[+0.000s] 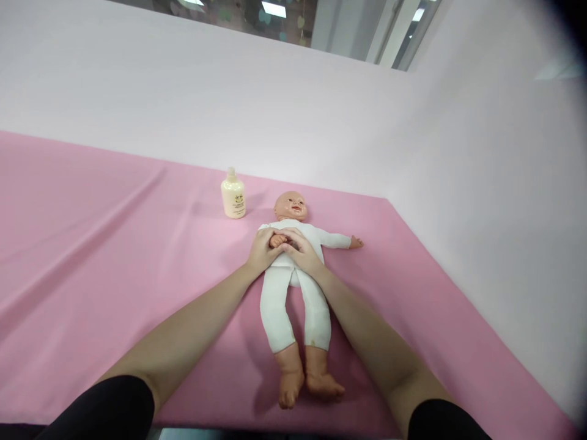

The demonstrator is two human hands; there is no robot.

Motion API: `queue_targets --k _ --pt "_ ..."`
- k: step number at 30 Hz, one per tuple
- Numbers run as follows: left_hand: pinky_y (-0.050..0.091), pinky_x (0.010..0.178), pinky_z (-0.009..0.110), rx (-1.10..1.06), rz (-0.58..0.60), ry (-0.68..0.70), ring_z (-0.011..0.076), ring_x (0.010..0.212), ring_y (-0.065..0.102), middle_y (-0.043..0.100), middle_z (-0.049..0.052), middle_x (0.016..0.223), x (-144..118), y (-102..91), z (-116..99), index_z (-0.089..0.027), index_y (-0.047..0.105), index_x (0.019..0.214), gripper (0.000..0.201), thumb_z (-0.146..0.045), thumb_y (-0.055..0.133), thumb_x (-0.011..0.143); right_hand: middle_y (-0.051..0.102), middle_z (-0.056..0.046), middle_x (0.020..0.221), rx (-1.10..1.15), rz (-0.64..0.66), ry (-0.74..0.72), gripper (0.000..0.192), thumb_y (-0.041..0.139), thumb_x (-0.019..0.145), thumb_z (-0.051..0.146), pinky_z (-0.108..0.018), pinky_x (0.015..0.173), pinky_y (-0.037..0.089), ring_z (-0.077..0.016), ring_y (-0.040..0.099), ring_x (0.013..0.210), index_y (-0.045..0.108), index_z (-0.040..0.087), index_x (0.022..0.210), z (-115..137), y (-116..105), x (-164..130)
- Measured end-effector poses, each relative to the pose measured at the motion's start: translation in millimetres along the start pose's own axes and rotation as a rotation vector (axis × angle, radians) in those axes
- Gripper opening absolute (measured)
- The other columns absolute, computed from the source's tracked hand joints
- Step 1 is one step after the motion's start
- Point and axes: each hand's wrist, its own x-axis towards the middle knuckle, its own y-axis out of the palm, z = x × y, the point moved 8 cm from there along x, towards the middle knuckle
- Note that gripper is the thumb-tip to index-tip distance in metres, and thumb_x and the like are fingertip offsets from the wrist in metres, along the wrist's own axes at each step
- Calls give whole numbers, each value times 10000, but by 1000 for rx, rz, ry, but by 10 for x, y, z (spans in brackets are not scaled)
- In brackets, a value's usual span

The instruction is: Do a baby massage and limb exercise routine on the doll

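A baby doll [277, 299] in white cloth lies on its back, head away from me and bare feet toward me. Over its chest, my left hand [263, 249] is closed around the doll's arm on the left side, and the doll's small hand [277, 241] shows between my hands. My right hand [302, 250] curves over the same doll hand from the other side, its fingers wrapped there and partly hidden. The doll's other arm [337, 240] stretches out to the right, untouched.
A cream-coloured bottle [233, 195] stands upright left of the doll's head. Beneath everything is a pink cloth-covered surface [114, 256], creased on the left. White walls [183, 91] rise behind it and on the right, with a window [275, 24] at the top.
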Motion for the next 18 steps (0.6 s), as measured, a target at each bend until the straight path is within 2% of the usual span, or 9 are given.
queue_targets --k 4,7,13,18 --pt "429 834 377 -9 16 77 211 874 562 645 61 910 -10 -8 -64 -187 579 926 371 -534 463 867 605 -59 1149 6 -27 -30 362 430 940 462 -385 1082 356 -193 528 1147 647 256 1144 43 -28 7" --pt "414 856 388 6 21 127 208 874 563 648 61 904 -21 -19 -135 -188 590 941 392 -494 344 930 611 -54 1129 28 -53 -29 302 472 934 417 -375 1056 382 -188 541 1124 658 266 1117 25 -44 9" --pt "417 889 383 -11 -9 57 192 890 573 662 66 901 -16 -38 -133 -194 599 872 476 -382 177 987 593 -53 1124 19 -23 -3 294 543 898 411 -378 1041 401 -190 537 1122 654 284 1139 -34 -7 5" --pt "412 901 393 -7 -10 88 198 922 571 659 76 942 -17 -40 -143 -191 591 900 476 -413 178 984 592 -56 1139 -4 -23 -5 297 519 914 409 -383 1073 375 -187 531 1140 658 283 1143 -8 -15 10"
